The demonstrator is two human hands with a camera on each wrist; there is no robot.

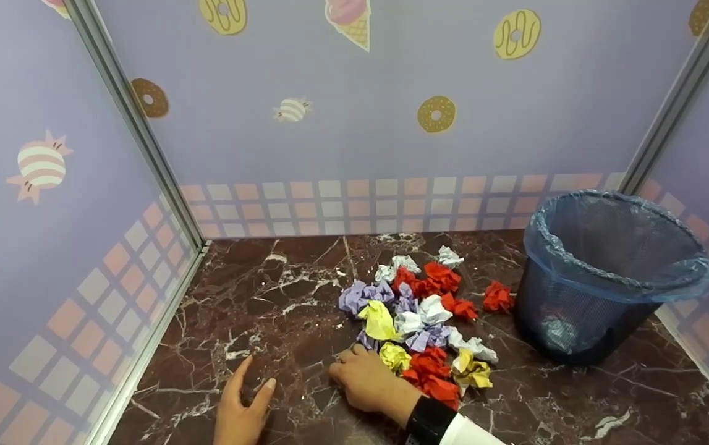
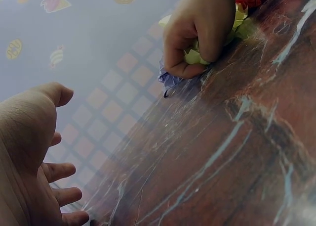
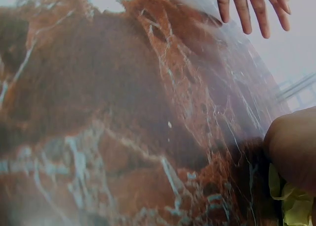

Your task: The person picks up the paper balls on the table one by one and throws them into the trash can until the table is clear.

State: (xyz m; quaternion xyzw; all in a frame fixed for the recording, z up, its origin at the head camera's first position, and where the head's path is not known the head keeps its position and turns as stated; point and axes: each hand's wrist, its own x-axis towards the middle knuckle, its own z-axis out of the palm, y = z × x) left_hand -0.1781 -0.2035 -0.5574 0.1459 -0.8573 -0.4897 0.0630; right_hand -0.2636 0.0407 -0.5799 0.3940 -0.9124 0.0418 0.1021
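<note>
My right hand (image 1: 363, 377) reaches to the near left edge of a pile of crumpled paper balls. Its thumb and fingers curl round a yellow crumpled paper (image 2: 195, 57), largely hidden by the hand. Close behind its knuckles lies another yellow paper ball (image 1: 394, 358), and a purple paper ball (image 2: 170, 80) peeks out past the fingers. To the left, my left hand (image 1: 243, 402) is held over the marble surface, thumb and fingers spread, with nothing in it. Purple, white, red and yellow balls make up the pile, including a red paper ball (image 1: 431, 361).
At the right stands a black mesh bin (image 1: 567, 327) lined with a blue plastic bag (image 1: 626, 281); something pale shows low inside. A lone red paper ball (image 1: 497, 296) lies just left of it. Patterned panels (image 1: 354, 142) enclose the dark marble tabletop (image 1: 280, 346) at the back and both sides.
</note>
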